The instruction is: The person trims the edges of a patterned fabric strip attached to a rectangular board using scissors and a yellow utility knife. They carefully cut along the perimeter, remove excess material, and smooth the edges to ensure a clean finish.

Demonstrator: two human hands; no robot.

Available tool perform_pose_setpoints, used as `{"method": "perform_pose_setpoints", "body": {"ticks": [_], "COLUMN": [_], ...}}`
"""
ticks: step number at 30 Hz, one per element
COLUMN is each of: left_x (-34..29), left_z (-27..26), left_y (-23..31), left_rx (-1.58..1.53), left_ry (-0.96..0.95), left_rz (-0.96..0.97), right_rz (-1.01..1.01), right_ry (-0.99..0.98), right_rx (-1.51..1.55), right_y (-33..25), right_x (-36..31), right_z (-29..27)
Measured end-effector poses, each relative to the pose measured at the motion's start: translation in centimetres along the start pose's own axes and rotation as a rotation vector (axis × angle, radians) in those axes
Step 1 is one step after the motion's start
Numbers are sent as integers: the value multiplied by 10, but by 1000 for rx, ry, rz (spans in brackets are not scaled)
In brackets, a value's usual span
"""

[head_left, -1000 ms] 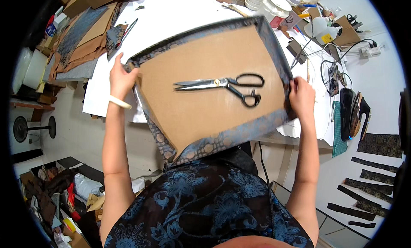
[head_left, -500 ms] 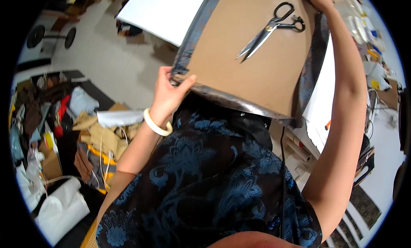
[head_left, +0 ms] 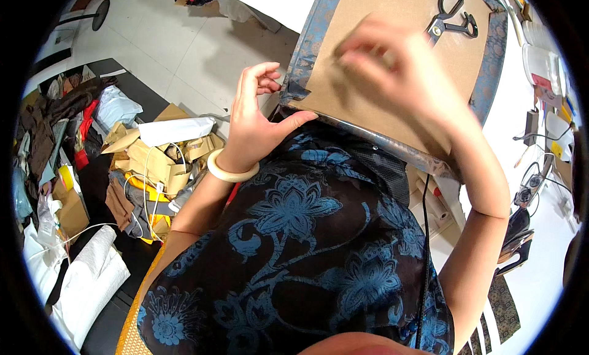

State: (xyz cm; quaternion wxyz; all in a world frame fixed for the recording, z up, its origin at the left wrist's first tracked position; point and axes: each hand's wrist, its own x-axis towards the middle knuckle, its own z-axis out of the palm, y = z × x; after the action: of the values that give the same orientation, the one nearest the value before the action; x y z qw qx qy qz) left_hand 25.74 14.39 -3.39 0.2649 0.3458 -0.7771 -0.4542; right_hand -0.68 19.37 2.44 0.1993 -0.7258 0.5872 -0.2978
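Note:
A tan board (head_left: 331, 79) lies before me with dark blue-grey floral fabric (head_left: 488, 61) folded over its edges. At its near left corner is my left hand (head_left: 254, 110), fingers apart and thumb resting at or just over the near edge. Whether the thumb presses on it I cannot tell. My right hand (head_left: 405, 67) is over the middle of the board, its curled fingers smeared by motion; anything in them is hidden. Black-handled scissors (head_left: 451, 27) lie on the far right part of the board, blades partly behind my right hand.
Under the board is a white table (head_left: 264, 2). To my left, a black surface (head_left: 147, 88) bears heaped cloth scraps (head_left: 80, 110), brown paper pieces (head_left: 150, 168) and a white roll (head_left: 92, 281). Cables and plastic containers (head_left: 543, 64) sit along the right, with dark patterned strips (head_left: 500, 306) nearer.
My right hand has left the far edge of the board and come back over its middle. My left hand has loosened from the near left corner. Board and scissors appear farther right.

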Motion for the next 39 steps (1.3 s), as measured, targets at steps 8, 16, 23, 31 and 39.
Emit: {"method": "perform_pose_setpoints", "body": {"ticks": [8,16,23,31,39], "left_x": [16,29,49,35,31], "left_z": [-6,-18,-25,-25,-28], "left_y": [2,13,35,26,21], "left_rx": [-1,32,229,241,217], "left_ry": [-39,-141,-237,-207,-215], "left_rz": [171,238,219,229,256], "right_rz": [296,367,376,280,144], "right_ry": [-237,-211,317,-61,106], "right_rx": [387,438,-102,-59,-53], "right_y": [-27,-23,-30,-51,-58], "right_x": [15,3,-22,-59,-60], "right_z": [46,44,-13,3,49]}}
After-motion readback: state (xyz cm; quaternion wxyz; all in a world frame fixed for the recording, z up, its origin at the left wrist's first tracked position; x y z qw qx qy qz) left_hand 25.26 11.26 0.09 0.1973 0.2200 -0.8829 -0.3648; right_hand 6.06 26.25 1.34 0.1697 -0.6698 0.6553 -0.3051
